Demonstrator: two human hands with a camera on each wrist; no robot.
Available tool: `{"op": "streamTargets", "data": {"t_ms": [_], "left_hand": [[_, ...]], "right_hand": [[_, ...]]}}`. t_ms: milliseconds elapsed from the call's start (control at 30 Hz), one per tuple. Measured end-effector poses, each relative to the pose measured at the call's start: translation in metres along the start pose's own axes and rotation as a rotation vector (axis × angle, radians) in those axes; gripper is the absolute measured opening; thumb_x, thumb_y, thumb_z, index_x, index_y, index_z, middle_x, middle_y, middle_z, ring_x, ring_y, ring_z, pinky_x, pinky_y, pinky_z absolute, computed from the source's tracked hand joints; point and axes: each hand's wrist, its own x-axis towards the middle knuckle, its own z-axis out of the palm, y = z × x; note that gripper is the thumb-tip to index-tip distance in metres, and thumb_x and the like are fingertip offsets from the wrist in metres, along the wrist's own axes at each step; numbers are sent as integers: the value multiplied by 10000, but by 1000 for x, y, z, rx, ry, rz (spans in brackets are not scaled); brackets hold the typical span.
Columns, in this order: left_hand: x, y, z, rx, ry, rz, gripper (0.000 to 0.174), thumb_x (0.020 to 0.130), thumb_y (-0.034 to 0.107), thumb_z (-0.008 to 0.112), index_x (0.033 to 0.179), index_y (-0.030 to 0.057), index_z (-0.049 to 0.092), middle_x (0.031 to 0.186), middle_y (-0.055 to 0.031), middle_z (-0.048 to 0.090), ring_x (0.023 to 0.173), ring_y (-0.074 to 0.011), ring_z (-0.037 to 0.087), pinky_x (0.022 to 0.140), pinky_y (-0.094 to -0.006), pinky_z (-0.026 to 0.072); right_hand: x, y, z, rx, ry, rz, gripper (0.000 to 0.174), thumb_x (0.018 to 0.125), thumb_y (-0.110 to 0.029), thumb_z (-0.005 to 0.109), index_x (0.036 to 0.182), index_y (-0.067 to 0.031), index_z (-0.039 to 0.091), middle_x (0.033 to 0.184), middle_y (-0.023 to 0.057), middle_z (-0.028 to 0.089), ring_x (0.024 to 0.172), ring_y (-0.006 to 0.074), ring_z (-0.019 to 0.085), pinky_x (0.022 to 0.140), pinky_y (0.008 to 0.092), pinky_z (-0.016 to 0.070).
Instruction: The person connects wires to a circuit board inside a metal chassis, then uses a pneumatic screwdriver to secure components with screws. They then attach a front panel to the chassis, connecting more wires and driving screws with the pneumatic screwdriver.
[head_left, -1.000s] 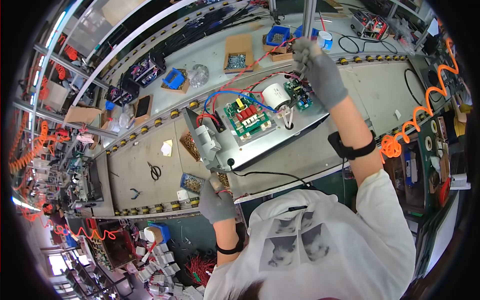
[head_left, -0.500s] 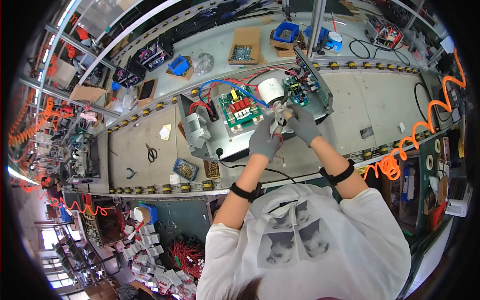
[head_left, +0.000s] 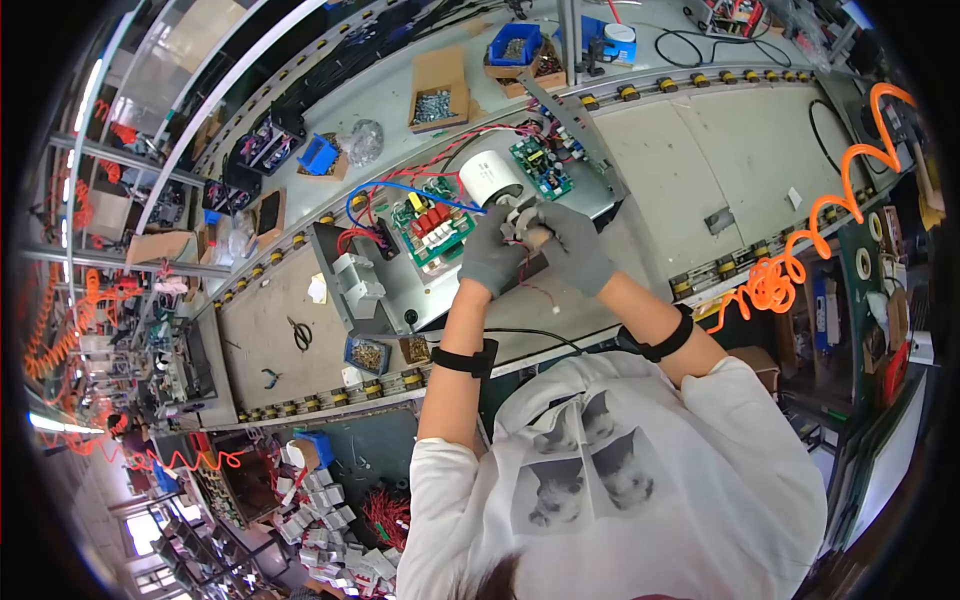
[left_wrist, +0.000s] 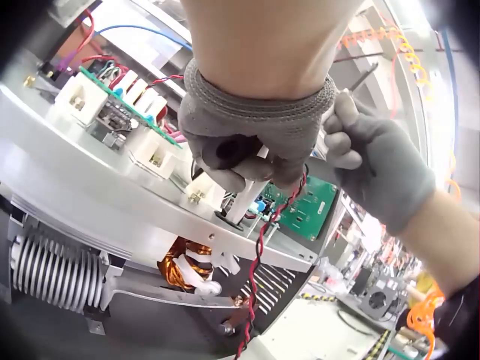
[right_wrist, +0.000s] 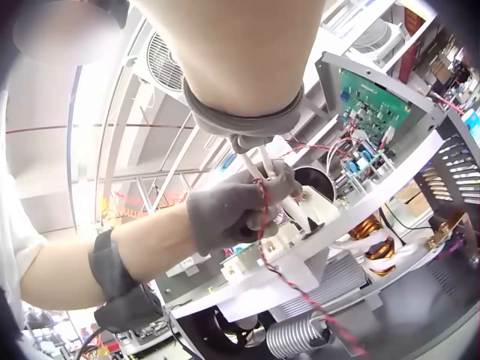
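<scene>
Both gloved hands meet over the front edge of an open metal chassis, beside a white cylindrical capacitor. My left hand has its fingers curled around a red-and-black twisted wire, which hangs down past the chassis edge. White-sleeved leads rise from the chassis between the hands. My right hand pinches their upper ends, its fingertips largely hidden behind the wrist in the right wrist view. Left of the hands lies a green circuit board with red parts; a second board sits right of the capacitor.
Scissors and pliers lie on the bench at left. A blue tray of screws stands near the front rail. Behind the chassis are a cardboard box of screws and blue bins. An orange coiled hose hangs at right.
The right hand came down from the far right end of the chassis, and the left hand rose from the front edge to meet it. Both now stay together at the white leads.
</scene>
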Motion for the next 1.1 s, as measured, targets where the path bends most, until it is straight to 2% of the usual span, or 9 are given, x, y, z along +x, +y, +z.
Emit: {"op": "streamTargets", "data": {"t_ms": [200,367,533,600,667,733,867,1000,1100], "left_hand": [[-15,9,-39,-13,38,-180,277,782,172,687,1008,19,637,866,-122,658,776,-199,615,726,-294,470],[-21,-8,-27,269,206,-38,225,817,179,644,963,11,667,826,-159,667,749,-224,631,697,-301,474],[-23,9,-12,221,385,66,235,811,189,643,966,15,670,801,-193,657,690,-272,643,640,-329,477],[-20,17,-6,191,323,-73,226,814,180,634,943,-2,668,805,-209,647,709,-275,646,651,-325,479],[-13,3,10,302,540,308,216,800,190,675,815,-25,664,667,-150,630,588,-199,596,581,-310,458],[-12,4,17,282,584,271,202,826,181,652,840,-19,672,659,-105,631,576,-155,568,570,-303,451],[-28,31,-1,71,376,-45,263,890,174,570,1087,9,627,788,-70,654,710,-125,577,653,-273,458],[-66,77,-5,25,552,26,446,908,220,547,1272,-13,436,918,-108,628,736,-129,567,624,-240,428],[-93,76,6,353,382,585,420,816,237,594,1180,47,506,824,-77,576,660,-201,536,593,-325,412]], "right_hand": [[-50,30,-12,348,262,607,197,906,-190,509,968,-21,591,730,41,593,627,56,549,536,207,434],[-70,62,21,221,-85,1062,206,934,-185,479,1045,-29,556,812,47,607,650,116,571,547,237,464],[-60,108,67,1147,274,1171,189,937,-138,467,1104,-61,510,857,75,624,651,171,624,519,308,528],[-55,105,74,1208,273,1225,185,933,-129,469,1104,-75,516,861,78,629,644,173,623,510,300,522],[-49,97,77,1263,267,1280,185,929,-121,471,1105,-89,522,864,81,634,636,174,622,502,292,515],[-42,86,75,1331,411,1309,183,922,-136,489,1098,-104,528,843,68,646,609,175,619,469,303,491],[-66,104,48,309,-385,1175,198,883,-214,511,979,-85,625,821,60,654,659,160,615,560,301,489],[-45,25,3,191,-571,1079,223,852,-221,529,939,-57,653,815,67,647,695,143,609,604,272,490],[-47,-2,0,277,-597,1209,227,842,-200,541,961,-39,647,841,71,645,735,142,607,656,270,495]]}}
